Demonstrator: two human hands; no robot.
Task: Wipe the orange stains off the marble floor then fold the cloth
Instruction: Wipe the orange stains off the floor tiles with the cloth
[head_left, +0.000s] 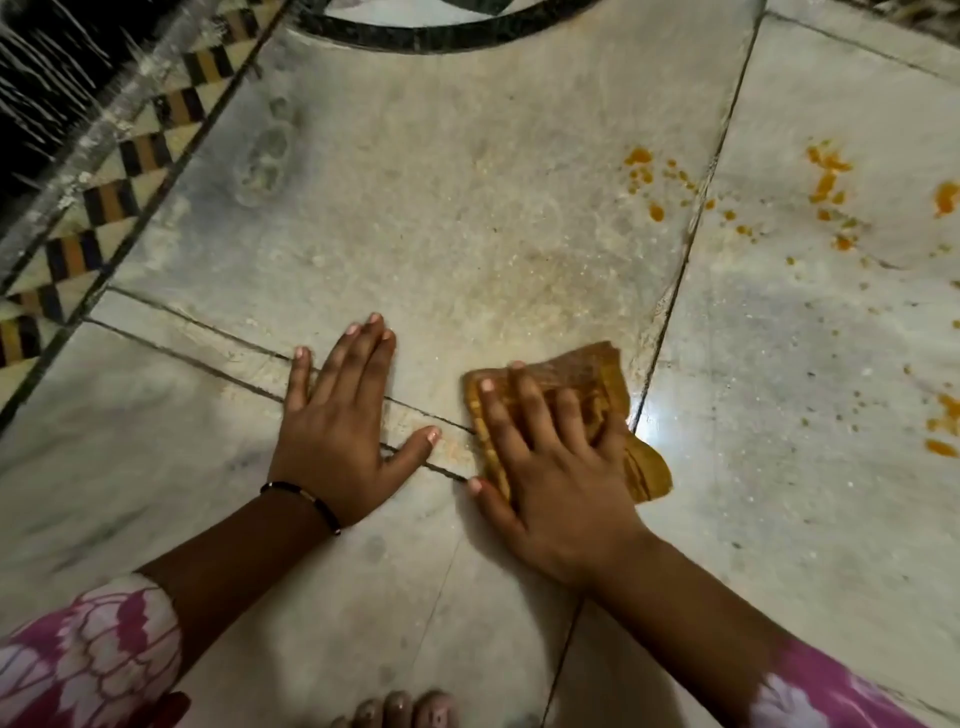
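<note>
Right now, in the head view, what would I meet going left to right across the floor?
Patterned tile border → left hand flat on the marble → right hand pressing the orange-stained cloth → orange stains on the marble floor.

1. Both forearms are bare from the wrist to partway up the arm.
2. The left sleeve (88, 660) is loose cloth in pink with large white flower shapes outlined in a darker pink.
3. The right sleeve (826, 696) carries the same pink ground with pale flower patches, blurred at the frame's lower edge.
4. A thin dark bracelet (304, 499) circles the wrist of the left hand (337, 431), with a small pale section on its upper side.
5. The right hand (550, 467) wears no ring or band.
6. The fingernails on both hands are short and pale.
7. Bare toes (400, 709) with pale nails show at the bottom edge.
</note>
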